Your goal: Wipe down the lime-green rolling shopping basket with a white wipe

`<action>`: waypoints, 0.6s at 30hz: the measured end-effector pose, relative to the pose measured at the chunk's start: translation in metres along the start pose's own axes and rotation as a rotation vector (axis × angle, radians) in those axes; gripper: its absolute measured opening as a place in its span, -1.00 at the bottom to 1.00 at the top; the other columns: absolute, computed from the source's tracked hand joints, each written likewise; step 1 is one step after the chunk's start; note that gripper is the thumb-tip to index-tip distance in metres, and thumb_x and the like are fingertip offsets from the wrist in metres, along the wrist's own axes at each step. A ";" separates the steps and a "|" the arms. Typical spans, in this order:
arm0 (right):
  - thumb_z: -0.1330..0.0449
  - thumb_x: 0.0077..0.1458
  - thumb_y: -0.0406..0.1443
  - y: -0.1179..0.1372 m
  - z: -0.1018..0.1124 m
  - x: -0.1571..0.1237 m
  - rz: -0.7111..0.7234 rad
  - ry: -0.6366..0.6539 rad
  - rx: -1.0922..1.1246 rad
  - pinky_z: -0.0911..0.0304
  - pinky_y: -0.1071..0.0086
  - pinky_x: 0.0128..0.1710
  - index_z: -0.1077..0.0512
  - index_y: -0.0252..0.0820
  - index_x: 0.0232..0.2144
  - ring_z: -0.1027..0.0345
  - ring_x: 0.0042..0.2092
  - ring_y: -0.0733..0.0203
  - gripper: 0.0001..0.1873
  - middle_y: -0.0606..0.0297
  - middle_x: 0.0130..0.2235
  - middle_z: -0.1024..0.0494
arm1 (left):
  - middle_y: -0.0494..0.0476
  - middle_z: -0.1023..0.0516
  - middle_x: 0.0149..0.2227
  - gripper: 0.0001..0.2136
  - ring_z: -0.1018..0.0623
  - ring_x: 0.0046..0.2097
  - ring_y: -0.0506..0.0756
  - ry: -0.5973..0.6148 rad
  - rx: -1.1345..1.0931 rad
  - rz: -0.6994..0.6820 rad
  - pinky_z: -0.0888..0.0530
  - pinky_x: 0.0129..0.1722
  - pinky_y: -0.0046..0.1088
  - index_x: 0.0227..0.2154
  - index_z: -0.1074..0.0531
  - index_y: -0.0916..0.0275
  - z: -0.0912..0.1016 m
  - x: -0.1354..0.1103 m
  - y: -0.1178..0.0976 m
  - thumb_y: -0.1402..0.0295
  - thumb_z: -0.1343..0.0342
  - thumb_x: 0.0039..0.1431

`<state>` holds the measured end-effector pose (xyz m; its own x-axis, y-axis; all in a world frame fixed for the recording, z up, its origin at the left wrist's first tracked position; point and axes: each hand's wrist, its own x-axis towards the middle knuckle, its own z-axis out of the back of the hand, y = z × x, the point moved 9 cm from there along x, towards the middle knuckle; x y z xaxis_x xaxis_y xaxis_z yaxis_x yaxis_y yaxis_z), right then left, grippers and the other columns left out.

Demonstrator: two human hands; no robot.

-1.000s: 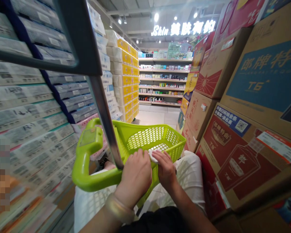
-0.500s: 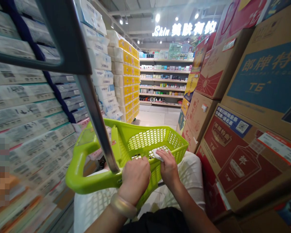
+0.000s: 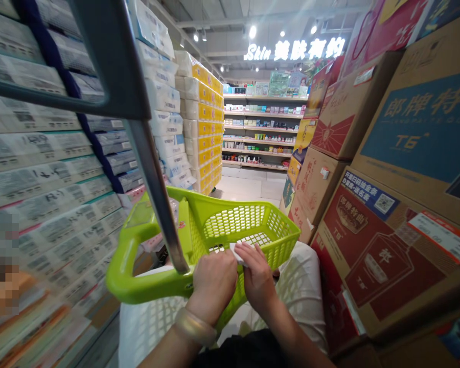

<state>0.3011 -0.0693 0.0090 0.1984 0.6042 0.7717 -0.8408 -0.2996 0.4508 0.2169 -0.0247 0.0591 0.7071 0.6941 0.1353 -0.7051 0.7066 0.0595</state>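
Observation:
A lime-green plastic shopping basket (image 3: 276, 245) with mesh sides stands tilted in front of my knees. My left hand (image 3: 216, 278), with a gold bangle at the wrist, is closed over the basket's near rim. Close beside it, my right hand (image 3: 257, 273) presses a small white cloth or tissue (image 3: 238, 251) against the same rim, its fingers wrapped over it. A metal pull handle (image 3: 153, 179) with a dark grip rises from the basket's left end. The inside of the basket shows only its mesh floor.
Stacked tissue packs (image 3: 49, 153) line the left side, with yellow-and-white packs (image 3: 203, 128) farther on. Liquor cartons (image 3: 383, 245) are piled close on the right. A tiled aisle (image 3: 249, 184) runs to cosmetics shelves (image 3: 260, 122) under a lit sign.
My right hand has slid left along the basket rim with the white cloth, coming up against my left hand. My left hand keeps its place on the rim.

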 end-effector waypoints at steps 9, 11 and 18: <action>0.04 0.12 -0.52 -0.018 0.005 -0.001 -0.079 -0.066 -0.096 -0.06 -0.04 0.28 -0.48 -0.10 0.01 -0.41 0.14 0.06 -0.50 0.18 0.02 -0.60 | 0.37 -0.58 -0.44 -0.84 -0.62 -0.31 0.29 -0.019 -0.003 -0.006 -0.47 -0.36 -0.27 -0.36 -0.48 0.39 0.001 0.002 -0.002 0.51 0.02 0.14; 0.03 0.14 -0.50 -0.006 -0.002 0.001 -0.034 -0.031 -0.049 -0.04 0.01 0.30 -0.46 -0.09 0.03 -0.39 0.16 0.10 -0.51 0.20 0.05 -0.58 | 0.37 -0.58 -0.43 -0.81 -0.62 -0.32 0.29 -0.030 -0.006 -0.019 -0.47 -0.36 -0.25 -0.34 -0.48 0.39 0.001 0.003 -0.002 0.52 0.05 0.14; 0.04 0.14 -0.51 -0.020 0.006 -0.002 -0.062 -0.041 -0.105 -0.01 -0.01 0.31 -0.48 -0.09 0.02 -0.41 0.15 0.10 -0.50 0.21 0.03 -0.59 | 0.36 -0.58 -0.43 -0.83 -0.62 -0.29 0.29 -0.031 0.002 -0.011 -0.48 -0.34 -0.25 -0.34 -0.47 0.38 -0.001 0.001 0.000 0.49 0.02 0.13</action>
<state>0.3204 -0.0689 0.0009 0.2704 0.5879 0.7624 -0.8739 -0.1824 0.4506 0.2176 -0.0232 0.0586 0.7127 0.6818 0.1653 -0.6975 0.7138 0.0630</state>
